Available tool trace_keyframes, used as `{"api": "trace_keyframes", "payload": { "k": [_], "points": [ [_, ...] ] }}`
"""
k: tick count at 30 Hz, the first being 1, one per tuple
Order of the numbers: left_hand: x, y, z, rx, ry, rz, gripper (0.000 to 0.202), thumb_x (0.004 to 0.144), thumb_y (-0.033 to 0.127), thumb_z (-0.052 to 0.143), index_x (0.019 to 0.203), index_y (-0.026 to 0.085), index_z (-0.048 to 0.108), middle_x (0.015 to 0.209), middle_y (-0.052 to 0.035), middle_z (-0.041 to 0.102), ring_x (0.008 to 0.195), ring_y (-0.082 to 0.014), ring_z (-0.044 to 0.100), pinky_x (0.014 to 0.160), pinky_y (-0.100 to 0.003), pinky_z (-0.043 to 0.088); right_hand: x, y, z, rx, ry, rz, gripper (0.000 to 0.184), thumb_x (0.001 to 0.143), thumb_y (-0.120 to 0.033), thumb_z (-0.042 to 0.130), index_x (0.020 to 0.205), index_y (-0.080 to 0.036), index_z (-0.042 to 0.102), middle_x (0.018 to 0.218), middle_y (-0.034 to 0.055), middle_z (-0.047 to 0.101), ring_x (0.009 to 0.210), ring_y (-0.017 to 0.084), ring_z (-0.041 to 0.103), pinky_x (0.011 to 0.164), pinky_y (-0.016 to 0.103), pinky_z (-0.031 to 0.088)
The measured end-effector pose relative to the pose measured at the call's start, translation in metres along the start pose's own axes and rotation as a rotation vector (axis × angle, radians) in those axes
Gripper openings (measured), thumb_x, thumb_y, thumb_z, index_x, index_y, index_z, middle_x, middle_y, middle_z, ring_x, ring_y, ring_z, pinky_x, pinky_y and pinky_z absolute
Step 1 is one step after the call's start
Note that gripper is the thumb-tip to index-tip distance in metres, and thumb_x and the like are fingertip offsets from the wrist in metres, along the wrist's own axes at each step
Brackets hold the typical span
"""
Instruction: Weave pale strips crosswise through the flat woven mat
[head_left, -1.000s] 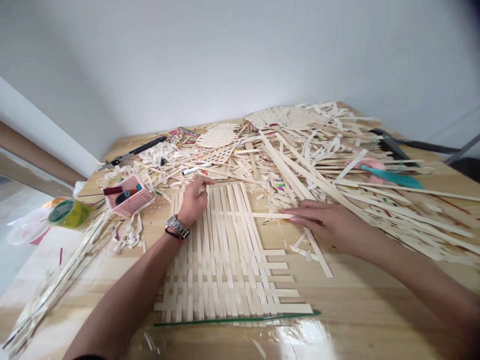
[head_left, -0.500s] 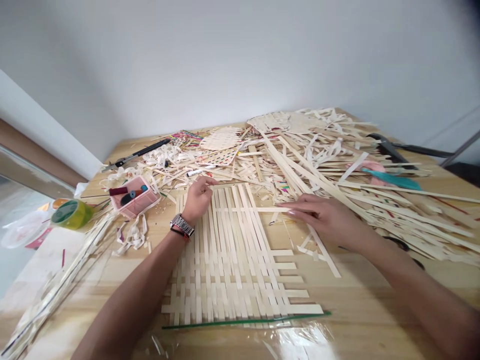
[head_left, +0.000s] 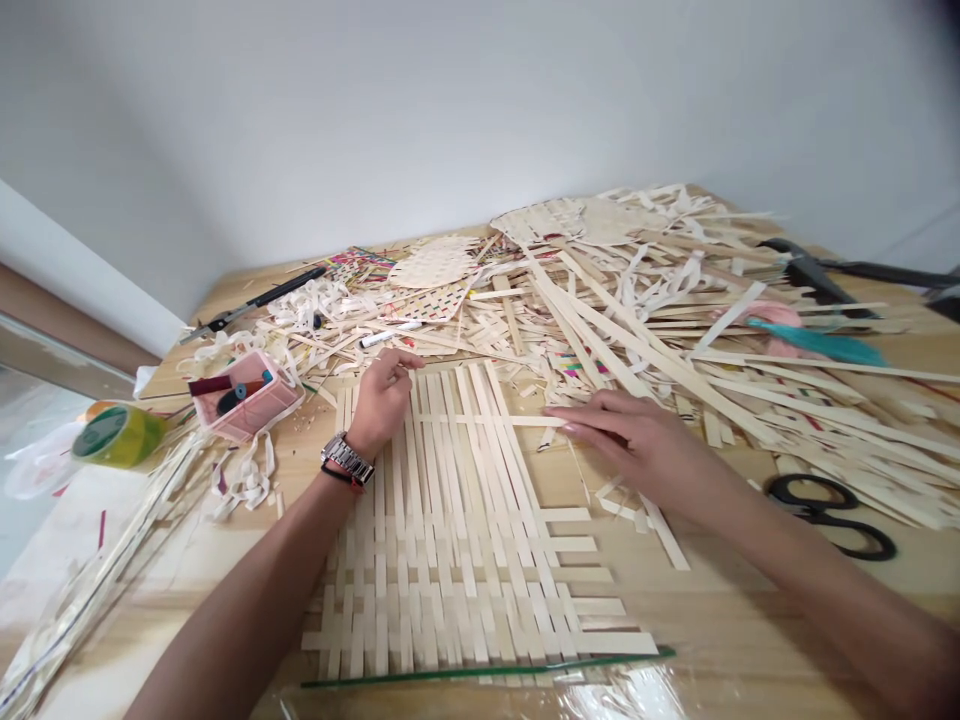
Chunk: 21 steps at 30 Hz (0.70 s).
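The fingers (head_left: pixel 581 425) of our right hand (head_left: pixel 637 445), held together, touch the right end of a cross strip (head_left: pixel 487 421) lying left-right across centre frame. Our left hand (head_left: pixel 382 400), fingers curled, rests at its far end on the woven mat (head_left: pixel 450 560). Whether either pinches, we cannot tell.

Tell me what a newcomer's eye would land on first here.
The half-woven mat of pale strips at the centre of the table, with the left hand on its far strip ends and the right hand at the end of a cross strip. Behind and to the right sprawls a big heap of loose strips; black scissors lie by the right forearm.
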<state>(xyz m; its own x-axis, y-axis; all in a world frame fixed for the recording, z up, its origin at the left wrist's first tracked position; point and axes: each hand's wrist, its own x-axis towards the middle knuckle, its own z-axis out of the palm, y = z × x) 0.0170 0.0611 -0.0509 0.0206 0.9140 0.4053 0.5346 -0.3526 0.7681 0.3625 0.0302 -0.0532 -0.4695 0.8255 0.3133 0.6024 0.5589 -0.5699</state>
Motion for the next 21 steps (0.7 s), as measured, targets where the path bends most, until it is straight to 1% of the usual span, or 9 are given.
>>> {"api": "trace_keyframes", "payload": {
  "k": [5, 9, 12, 15, 18, 21],
  "points": [
    [-0.001, 0.009, 0.001, 0.023, 0.029, -0.035, 0.027, 0.084, 0.005, 0.05, 0.093, 0.021, 0.07, 0.092, -0.0045, 0.067, 0.094, -0.0223, 0.065, 0.087, -0.038, 0.055, -0.003, 0.002, 0.003, -0.015, 0.066, 0.031, 0.039, 0.109, -0.046, 0.053, 0.125, -0.025, 0.082, 0.088, 0.0059, 0.069, 0.077, 0.02, 0.066, 0.074, 0.038, 0.055],
    [-0.001, 0.014, 0.001, 0.036, 0.051, -0.073, 0.027, 0.084, 0.006, 0.049, 0.09, 0.022, 0.07, 0.088, -0.0044, 0.066, 0.092, -0.0225, 0.064, 0.084, -0.037, 0.054, -0.003, 0.001, 0.004, -0.028, 0.083, 0.027, 0.036, 0.108, -0.042, 0.055, 0.124, -0.024, 0.082, 0.09, 0.006, 0.071, 0.074, 0.019, 0.066, 0.072, 0.037, 0.055],
    [-0.001, 0.015, 0.0, 0.027, 0.045, -0.112, 0.026, 0.085, 0.008, 0.049, 0.091, 0.022, 0.07, 0.081, -0.003, 0.063, 0.083, -0.0216, 0.061, 0.078, -0.036, 0.052, -0.002, 0.0, 0.004, -0.049, 0.081, 0.02, 0.037, 0.108, -0.04, 0.053, 0.124, -0.023, 0.082, 0.089, 0.0064, 0.072, 0.072, 0.02, 0.067, 0.071, 0.037, 0.055],
    [-0.001, 0.016, 0.0, -0.001, 0.021, -0.163, 0.026, 0.086, 0.01, 0.048, 0.093, 0.022, 0.07, 0.075, -0.001, 0.058, 0.072, -0.0195, 0.055, 0.071, -0.034, 0.047, -0.001, 0.0, 0.004, -0.072, 0.063, 0.012, 0.039, 0.109, -0.04, 0.05, 0.123, -0.023, 0.083, 0.085, 0.0061, 0.071, 0.072, 0.021, 0.067, 0.069, 0.037, 0.054],
    [-0.001, 0.018, -0.001, -0.018, 0.029, -0.187, 0.025, 0.087, 0.01, 0.048, 0.092, 0.021, 0.07, 0.079, -0.0013, 0.06, 0.074, -0.0194, 0.055, 0.072, -0.034, 0.046, -0.002, 0.0, 0.003, -0.09, 0.052, 0.019, 0.04, 0.109, -0.04, 0.049, 0.123, -0.023, 0.083, 0.082, 0.0057, 0.071, 0.07, 0.021, 0.066, 0.067, 0.037, 0.053],
    [-0.001, 0.019, -0.001, -0.014, 0.037, -0.201, 0.023, 0.088, 0.011, 0.05, 0.092, 0.021, 0.07, 0.081, -0.0018, 0.062, 0.078, -0.0203, 0.057, 0.076, -0.035, 0.047, -0.002, -0.002, 0.001, -0.094, 0.048, 0.033, 0.04, 0.109, -0.039, 0.049, 0.123, -0.024, 0.083, 0.085, 0.0061, 0.073, 0.07, 0.02, 0.067, 0.067, 0.037, 0.053]
  ]
}}
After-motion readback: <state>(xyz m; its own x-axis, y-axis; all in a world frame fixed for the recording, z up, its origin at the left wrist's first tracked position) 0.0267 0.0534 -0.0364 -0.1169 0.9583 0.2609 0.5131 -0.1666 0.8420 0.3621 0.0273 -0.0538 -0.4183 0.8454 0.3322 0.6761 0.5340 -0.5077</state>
